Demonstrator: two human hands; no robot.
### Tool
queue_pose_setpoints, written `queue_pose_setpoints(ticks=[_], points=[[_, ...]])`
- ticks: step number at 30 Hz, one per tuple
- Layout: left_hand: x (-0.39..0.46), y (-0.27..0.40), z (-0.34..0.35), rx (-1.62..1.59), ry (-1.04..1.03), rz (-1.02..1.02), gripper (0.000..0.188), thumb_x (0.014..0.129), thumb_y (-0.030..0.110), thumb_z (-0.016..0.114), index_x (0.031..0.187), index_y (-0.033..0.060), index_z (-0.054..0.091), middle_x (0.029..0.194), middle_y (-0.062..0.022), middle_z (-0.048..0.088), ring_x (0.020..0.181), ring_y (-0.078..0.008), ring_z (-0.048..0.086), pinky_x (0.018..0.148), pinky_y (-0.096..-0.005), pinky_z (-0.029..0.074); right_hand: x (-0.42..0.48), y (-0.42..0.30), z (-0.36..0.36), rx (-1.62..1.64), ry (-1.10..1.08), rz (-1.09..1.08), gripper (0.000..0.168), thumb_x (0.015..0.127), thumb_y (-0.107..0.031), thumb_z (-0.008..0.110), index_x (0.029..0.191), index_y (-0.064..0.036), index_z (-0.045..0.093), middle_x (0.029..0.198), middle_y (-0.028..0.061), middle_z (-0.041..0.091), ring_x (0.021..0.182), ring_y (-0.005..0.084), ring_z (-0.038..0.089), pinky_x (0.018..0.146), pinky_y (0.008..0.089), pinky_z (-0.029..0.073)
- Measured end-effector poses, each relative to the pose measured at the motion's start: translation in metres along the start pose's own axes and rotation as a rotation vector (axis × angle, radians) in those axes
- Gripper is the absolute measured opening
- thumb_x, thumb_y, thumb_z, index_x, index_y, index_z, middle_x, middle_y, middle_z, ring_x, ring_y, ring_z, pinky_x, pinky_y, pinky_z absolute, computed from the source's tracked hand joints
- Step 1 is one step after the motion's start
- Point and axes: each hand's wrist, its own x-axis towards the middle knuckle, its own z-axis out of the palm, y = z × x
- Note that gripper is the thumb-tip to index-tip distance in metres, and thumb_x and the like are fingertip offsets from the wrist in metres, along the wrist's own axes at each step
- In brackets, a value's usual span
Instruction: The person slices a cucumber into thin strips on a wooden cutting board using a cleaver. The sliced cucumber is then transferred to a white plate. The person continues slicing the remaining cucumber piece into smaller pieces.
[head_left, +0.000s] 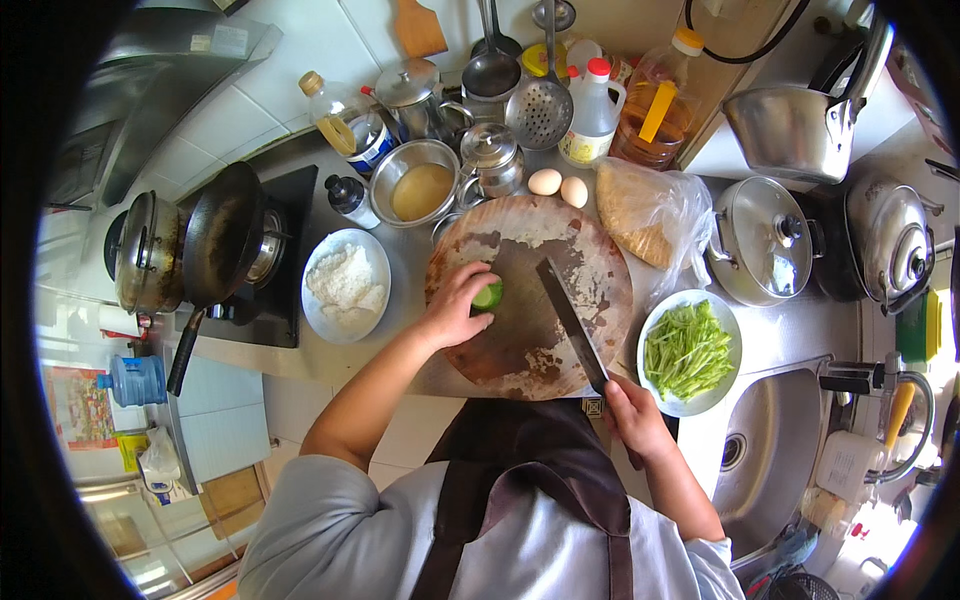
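Note:
On the round wooden chopping board (525, 352), my left hand (457, 306) grips a piece of green vegetable (488, 294), its pale cut face turned to the right. My right hand (634, 415) holds a cleaver (570, 319) by its handle, the dark blade slanting over the right half of the board, apart from the vegetable. Whether the blade touches the board I cannot tell. Right of the board is a bowl (651, 390) of shredded green vegetable (688, 351). Left of it stands a bowl (315, 322) of white flour-like powder (345, 277).
Behind the board are two eggs (545, 181), a metal bowl of yellowish liquid (415, 169), a small steel pot (491, 157) and bottles. A wok (225, 232) rests on the stove at left. At right are a lidded pot (772, 240), a plastic bag (675, 217) and the sink (772, 450).

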Motion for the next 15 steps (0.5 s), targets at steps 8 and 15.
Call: queue_pose_setpoints(ticks=[8,15], points=[[-0.015,-0.002,0.012,-0.082,-0.093,-0.045,0.049,0.067,0.010,0.070,0.112,0.0084,0.051,0.116,-0.0144,0.048,0.110,-0.0331,0.046,0.093,-0.0401,0.039,0.026,0.000,0.052,-0.325,0.098,-0.066,0.040,0.089,-0.034,0.049,0.112,-0.002,0.055,0.079,0.0247,0.061,0.079,0.0375,0.061,0.072,0.0401,0.048],[-0.025,0.011,0.020,-0.149,-0.009,-0.007,0.045,0.065,0.010,0.069,0.107,0.0068,0.052,0.112,-0.0148,0.050,0.103,-0.0342,0.049,0.089,-0.0395,0.041,0.026,-0.003,0.060,-0.365,0.074,-0.054,0.046,0.088,-0.037,0.049,0.117,-0.001,0.050,0.081,0.0259,0.062,0.081,0.0371,0.062,0.075,0.0399,0.048]])
